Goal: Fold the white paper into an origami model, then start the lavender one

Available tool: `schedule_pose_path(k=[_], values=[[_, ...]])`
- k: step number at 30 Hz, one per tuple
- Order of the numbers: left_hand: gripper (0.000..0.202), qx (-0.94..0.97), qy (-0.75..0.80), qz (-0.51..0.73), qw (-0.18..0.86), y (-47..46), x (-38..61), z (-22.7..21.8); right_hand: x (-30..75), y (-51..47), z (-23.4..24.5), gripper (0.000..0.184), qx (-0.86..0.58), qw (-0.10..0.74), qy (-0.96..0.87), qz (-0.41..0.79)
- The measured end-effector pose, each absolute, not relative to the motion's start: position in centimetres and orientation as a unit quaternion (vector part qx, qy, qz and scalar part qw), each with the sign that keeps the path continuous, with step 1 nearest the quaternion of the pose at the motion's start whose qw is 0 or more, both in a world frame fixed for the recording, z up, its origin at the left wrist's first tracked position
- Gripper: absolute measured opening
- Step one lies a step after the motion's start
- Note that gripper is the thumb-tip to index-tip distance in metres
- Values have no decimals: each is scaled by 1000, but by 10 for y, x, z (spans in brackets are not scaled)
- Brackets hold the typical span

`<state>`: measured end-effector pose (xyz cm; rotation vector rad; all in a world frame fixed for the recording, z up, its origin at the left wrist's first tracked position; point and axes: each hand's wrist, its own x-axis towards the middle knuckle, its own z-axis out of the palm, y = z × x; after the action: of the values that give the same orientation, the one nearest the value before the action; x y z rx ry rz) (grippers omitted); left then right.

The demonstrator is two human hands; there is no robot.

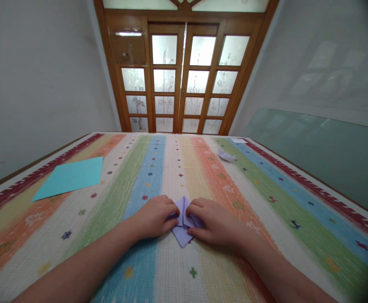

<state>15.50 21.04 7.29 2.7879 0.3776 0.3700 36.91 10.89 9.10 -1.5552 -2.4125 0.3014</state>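
A small lilac sheet of paper [182, 224], partly folded into a pointed shape, lies on the striped tablecloth [158, 172] near the front. My left hand [155, 216] rests on its left side with the fingers curled and pinching a flap. My right hand [214, 222] presses the right side, fingers bent onto the paper. Both hands meet over the middle fold, so much of the paper is hidden beneath them.
A turquoise paper sheet [71, 176] lies flat at the left. A small folded pale paper piece [226, 155] and a white slip [238, 140] sit far right. Beyond the table stand wooden glass-paned doors [184, 80]; a glass panel [323, 155] leans at the right wall.
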Motion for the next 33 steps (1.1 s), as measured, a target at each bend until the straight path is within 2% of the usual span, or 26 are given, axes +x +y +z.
schedule_pose_path(k=[3,13,19,26,33], values=[[15,971,139,129,143,210,156,72,373,110,90,18,-522,145,-833,111],[15,965,176,157,116,213,156,71,375,117,76,22,-536,231,-799,146],[20,968,193,126,101,215,156,69,371,121,64,21,-540,272,-785,137],[29,960,229,136,89,218,158,64,362,120,62,13,-536,226,-809,79],[39,950,267,132,94,220,157,60,365,116,62,18,-499,201,-841,58]])
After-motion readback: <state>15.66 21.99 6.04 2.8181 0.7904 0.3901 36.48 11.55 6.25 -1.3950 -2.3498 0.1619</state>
